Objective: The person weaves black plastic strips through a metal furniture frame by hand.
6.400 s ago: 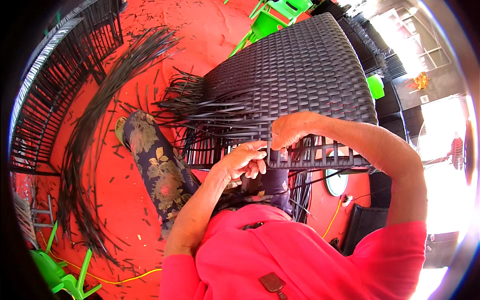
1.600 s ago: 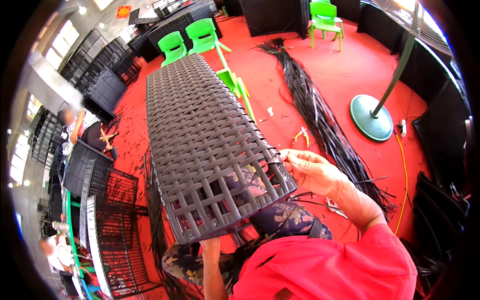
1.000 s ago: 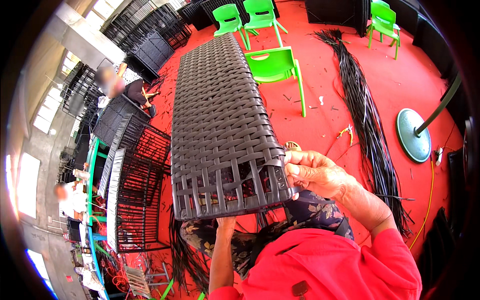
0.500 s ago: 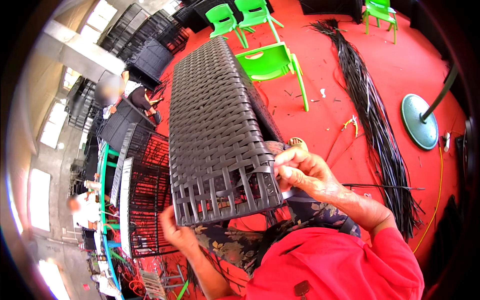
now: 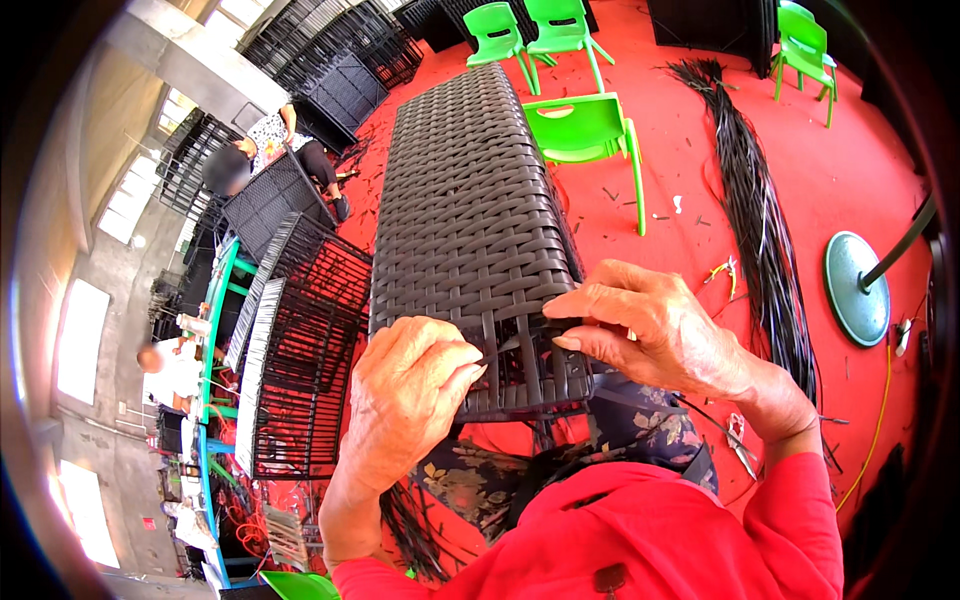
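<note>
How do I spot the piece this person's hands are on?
Over the red floor, look between the black slatted frames at left and the bundle of black strips at right. There, the left hand and right hand are at the near end of a long, dark woven piece. Unlike the barred frames, it is mostly close basketweave, with gaps near the hands.

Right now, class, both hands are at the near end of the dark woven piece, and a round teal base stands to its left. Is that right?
Not quite: the head view shows the round teal base to the right of the dark woven piece, not the left. The left hand and right hand are indeed at the piece's near end.
</note>
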`<state>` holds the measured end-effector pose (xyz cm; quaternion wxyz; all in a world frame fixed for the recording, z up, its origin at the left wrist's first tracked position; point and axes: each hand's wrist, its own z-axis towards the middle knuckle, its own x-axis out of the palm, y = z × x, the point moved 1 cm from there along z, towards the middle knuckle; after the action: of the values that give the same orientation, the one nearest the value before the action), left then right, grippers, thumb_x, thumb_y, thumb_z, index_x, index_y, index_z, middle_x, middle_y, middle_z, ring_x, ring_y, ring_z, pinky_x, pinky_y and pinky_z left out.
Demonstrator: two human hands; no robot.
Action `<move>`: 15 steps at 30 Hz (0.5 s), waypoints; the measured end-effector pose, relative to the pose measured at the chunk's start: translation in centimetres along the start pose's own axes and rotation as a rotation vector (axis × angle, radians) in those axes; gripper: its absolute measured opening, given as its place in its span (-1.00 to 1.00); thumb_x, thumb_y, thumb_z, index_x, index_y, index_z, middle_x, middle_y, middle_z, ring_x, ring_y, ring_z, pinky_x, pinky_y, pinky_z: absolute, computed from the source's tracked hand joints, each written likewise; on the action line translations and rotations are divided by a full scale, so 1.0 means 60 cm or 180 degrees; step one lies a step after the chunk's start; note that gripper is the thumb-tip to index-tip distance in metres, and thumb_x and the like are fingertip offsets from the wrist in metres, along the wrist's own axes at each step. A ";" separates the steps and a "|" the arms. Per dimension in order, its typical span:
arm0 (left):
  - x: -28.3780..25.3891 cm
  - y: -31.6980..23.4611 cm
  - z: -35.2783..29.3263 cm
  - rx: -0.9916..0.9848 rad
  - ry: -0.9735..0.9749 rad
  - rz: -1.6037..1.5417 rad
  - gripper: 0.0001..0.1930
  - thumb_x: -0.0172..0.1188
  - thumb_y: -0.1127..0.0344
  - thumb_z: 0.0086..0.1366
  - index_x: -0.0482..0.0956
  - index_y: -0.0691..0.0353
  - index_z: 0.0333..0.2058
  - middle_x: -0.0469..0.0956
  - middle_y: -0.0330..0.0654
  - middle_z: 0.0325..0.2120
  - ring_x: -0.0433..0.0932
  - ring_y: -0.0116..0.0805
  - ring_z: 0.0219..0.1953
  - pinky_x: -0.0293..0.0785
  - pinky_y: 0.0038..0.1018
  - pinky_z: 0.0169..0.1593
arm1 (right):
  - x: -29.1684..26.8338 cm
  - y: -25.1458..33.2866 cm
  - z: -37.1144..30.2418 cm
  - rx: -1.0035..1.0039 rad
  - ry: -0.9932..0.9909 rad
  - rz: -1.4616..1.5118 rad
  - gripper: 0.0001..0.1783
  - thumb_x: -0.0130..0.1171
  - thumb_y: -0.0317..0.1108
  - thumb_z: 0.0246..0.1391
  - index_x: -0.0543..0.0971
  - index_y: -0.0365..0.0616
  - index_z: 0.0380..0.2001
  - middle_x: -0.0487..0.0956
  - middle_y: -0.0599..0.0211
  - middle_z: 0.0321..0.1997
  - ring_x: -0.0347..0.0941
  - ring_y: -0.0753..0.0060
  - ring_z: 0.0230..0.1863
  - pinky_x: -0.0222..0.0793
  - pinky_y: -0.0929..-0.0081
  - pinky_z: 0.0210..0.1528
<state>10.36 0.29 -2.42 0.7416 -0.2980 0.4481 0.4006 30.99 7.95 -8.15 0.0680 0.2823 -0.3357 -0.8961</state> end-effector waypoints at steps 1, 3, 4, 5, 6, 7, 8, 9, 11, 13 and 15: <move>0.002 -0.002 0.002 0.0109 -0.0054 0.0140 -0.82 0.27 0.56 -0.16 0.48 0.27 -0.51 0.46 -0.19 -0.51 0.46 -0.22 -0.42 0.35 -0.39 -0.35 | -0.001 -0.001 0.002 -0.0054 0.0017 0.0025 -0.78 0.19 -0.40 -0.07 0.51 -0.19 -0.30 0.43 0.17 -0.45 0.44 0.11 -0.47 0.36 0.33 -0.47; 0.008 -0.008 0.004 0.0320 -0.0234 0.0434 -0.79 0.25 0.59 -0.17 0.44 0.24 -0.51 0.43 -0.20 -0.52 0.43 -0.23 -0.46 0.29 -0.37 -0.39 | -0.001 -0.005 0.005 -0.0162 0.0055 0.0080 -0.79 0.19 -0.42 -0.08 0.50 -0.19 -0.30 0.42 0.17 -0.45 0.43 0.08 -0.47 0.35 0.29 -0.48; 0.012 -0.004 0.003 0.0382 -0.0336 0.0543 -0.80 0.23 0.59 -0.17 0.43 0.24 -0.53 0.41 -0.21 -0.53 0.41 -0.26 -0.48 0.27 -0.39 -0.40 | 0.000 -0.005 0.007 -0.0166 0.0088 0.0100 -0.79 0.18 -0.43 -0.08 0.49 -0.19 -0.31 0.41 0.16 -0.45 0.43 0.07 -0.47 0.35 0.28 -0.47; 0.020 0.003 0.002 0.0443 -0.0439 0.0653 -0.81 0.21 0.58 -0.18 0.41 0.25 -0.54 0.38 -0.22 -0.54 0.39 -0.28 -0.50 0.25 -0.42 -0.41 | 0.002 -0.004 0.010 -0.0170 0.0123 0.0120 -0.79 0.18 -0.43 -0.08 0.49 -0.20 -0.31 0.41 0.16 -0.44 0.42 0.06 -0.46 0.35 0.28 -0.46; 0.025 0.007 0.003 0.0503 -0.0542 0.0763 -0.82 0.19 0.58 -0.18 0.39 0.25 -0.56 0.36 -0.23 -0.54 0.37 -0.30 -0.52 0.23 -0.44 -0.42 | 0.004 -0.003 0.012 -0.0175 0.0158 0.0141 -0.80 0.18 -0.44 -0.08 0.48 -0.20 -0.32 0.40 0.16 -0.44 0.42 0.05 -0.45 0.35 0.27 -0.45; 0.024 0.007 0.008 0.0582 -0.0581 0.0945 -0.82 0.18 0.59 -0.19 0.35 0.27 -0.60 0.32 -0.22 -0.57 0.34 -0.34 -0.56 0.21 -0.45 -0.48 | 0.005 -0.003 0.015 -0.0186 0.0161 0.0171 -0.80 0.17 -0.44 -0.08 0.48 -0.21 -0.32 0.40 0.15 -0.44 0.42 0.04 -0.44 0.35 0.26 -0.43; 0.027 0.007 0.012 0.0684 -0.0654 0.1045 -0.83 0.17 0.58 -0.18 0.35 0.27 -0.60 0.33 -0.22 -0.56 0.34 -0.36 -0.58 0.20 -0.46 -0.51 | 0.007 -0.003 0.017 -0.0197 0.0164 0.0201 -0.81 0.17 -0.45 -0.08 0.47 -0.21 -0.33 0.39 0.15 -0.44 0.41 0.03 -0.43 0.34 0.26 -0.42; 0.031 0.007 0.016 0.0785 -0.0728 0.1144 -0.84 0.17 0.58 -0.18 0.35 0.27 -0.61 0.33 -0.22 -0.56 0.33 -0.37 -0.59 0.19 -0.47 -0.53 | 0.008 -0.003 0.019 -0.0208 0.0168 0.0230 -0.81 0.17 -0.46 -0.08 0.47 -0.22 -0.33 0.39 0.14 -0.43 0.41 0.03 -0.41 0.34 0.25 -0.41; 0.031 0.011 0.022 0.0973 -0.0796 0.1330 -0.87 0.15 0.55 -0.12 0.37 0.27 -0.59 0.37 -0.22 -0.51 0.31 -0.43 -0.63 0.17 -0.51 -0.59 | 0.008 0.000 0.020 -0.0165 0.0212 0.0203 -0.81 0.16 -0.47 -0.08 0.47 -0.23 -0.33 0.39 0.12 -0.43 0.40 0.01 -0.40 0.34 0.24 -0.40; 0.034 0.013 0.031 0.1117 -0.0911 0.1398 -0.88 0.15 0.51 -0.10 0.39 0.27 -0.55 0.39 -0.21 -0.48 0.31 -0.44 -0.64 0.17 -0.52 -0.60 | 0.004 0.003 0.021 -0.0119 0.0296 0.0162 -0.82 0.15 -0.47 -0.08 0.47 -0.24 -0.34 0.39 0.12 -0.43 0.40 0.00 -0.40 0.34 0.23 -0.39; 0.041 0.019 0.027 0.1222 -0.1018 0.1482 -0.87 0.15 0.45 -0.05 0.43 0.26 -0.46 0.43 -0.20 -0.44 0.31 -0.46 -0.65 0.17 -0.54 -0.61 | -0.002 0.005 0.024 -0.0070 0.0422 0.0107 -0.83 0.15 -0.46 -0.08 0.47 -0.25 -0.35 0.39 0.12 -0.45 0.40 -0.01 -0.41 0.33 0.22 -0.40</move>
<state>10.75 2.99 -4.06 0.7337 0.0240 0.4493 0.5091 30.26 8.58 -7.03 0.1081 0.3346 -0.3252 -0.8778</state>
